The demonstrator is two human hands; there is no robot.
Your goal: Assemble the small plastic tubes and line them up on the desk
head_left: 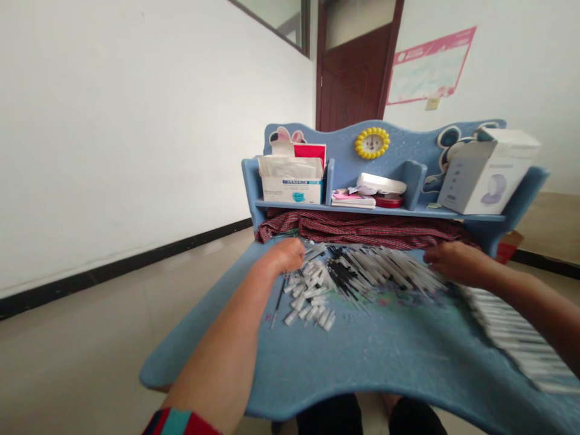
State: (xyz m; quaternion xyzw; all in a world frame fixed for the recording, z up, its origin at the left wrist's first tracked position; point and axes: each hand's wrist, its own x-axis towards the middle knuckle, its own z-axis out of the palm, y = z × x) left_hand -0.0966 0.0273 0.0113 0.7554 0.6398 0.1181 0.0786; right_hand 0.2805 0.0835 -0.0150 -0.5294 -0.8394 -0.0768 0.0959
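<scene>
Rods (388,266) lie fanned on the counter (385,356), probably light, stiff and slippery, easiest pinched mid-length. Left hand (289,255) is nearest short white pieces (313,275), right hand (455,263) the rods; whether either grip is apart or clamped, I cannot tell.

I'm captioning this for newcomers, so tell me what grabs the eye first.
The yellow-rimmed dial, near the middle of the blue desk's back, stands out first. Then come thin black and pale sticks spread between the left hand and right hand, short white pieces to their left.
</scene>
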